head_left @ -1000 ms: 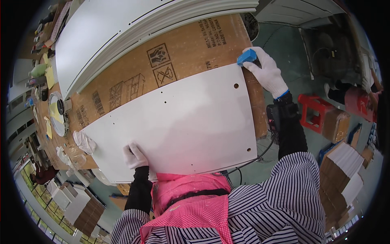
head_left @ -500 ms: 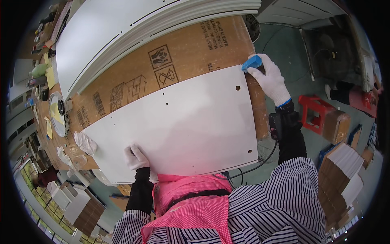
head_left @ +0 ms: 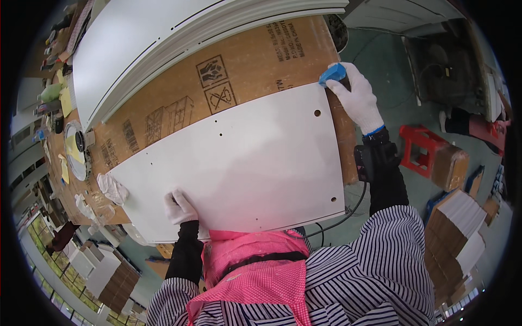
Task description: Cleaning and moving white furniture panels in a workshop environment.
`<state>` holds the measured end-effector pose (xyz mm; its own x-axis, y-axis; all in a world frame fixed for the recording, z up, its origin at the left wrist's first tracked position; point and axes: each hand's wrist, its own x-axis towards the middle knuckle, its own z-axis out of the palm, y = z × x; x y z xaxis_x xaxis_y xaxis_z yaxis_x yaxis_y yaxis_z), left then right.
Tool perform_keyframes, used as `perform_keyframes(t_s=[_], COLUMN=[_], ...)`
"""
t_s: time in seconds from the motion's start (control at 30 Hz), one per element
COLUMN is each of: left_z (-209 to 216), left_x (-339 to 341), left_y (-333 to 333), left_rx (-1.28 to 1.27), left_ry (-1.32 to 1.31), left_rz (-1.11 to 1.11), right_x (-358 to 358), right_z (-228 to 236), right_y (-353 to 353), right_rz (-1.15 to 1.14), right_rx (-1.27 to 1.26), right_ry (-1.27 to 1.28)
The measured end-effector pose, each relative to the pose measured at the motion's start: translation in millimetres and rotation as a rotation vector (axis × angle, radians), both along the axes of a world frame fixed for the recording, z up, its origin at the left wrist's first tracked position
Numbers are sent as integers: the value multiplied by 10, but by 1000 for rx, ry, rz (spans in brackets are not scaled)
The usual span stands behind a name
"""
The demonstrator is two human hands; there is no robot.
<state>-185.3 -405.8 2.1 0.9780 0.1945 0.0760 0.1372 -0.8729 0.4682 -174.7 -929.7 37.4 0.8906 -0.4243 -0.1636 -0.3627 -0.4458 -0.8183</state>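
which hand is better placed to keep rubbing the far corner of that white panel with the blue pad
Right. The right hand already grips the blue pad at the white panel corner; the left hand rests on the near edge.

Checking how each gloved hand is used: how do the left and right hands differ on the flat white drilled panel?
The left hand lies flat on the flat white drilled panel's near edge, holding nothing; the right hand is at the far right corner, gripping a small blue block. The left arm is bent close; the right is stretched out. Both wear white knit gloves.

I count one white panel (head_left: 239, 168), one blue block (head_left: 333, 73) at its corner, and two gloved hands on it.
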Motion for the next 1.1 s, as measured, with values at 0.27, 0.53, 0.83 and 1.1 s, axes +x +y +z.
perform_keyframes(t_s=[0.27,0.53,0.83,1.1], left_z=[-20,13,50,30], left_x=[-5,3,29,7], left_y=[28,19,-49,-11], left_rx=[21,31,15,30], left_ry=[-4,-9,-16,11], left_rz=[5,-17,0,-17], right_x=[-79,-31,20,106], right_z=[62,83,36,-11], right_y=[32,42,60,46], right_rz=[-12,-22,-27,-46], right_rx=[10,-3,-3,-11], right_ry=[61,81,20,16])
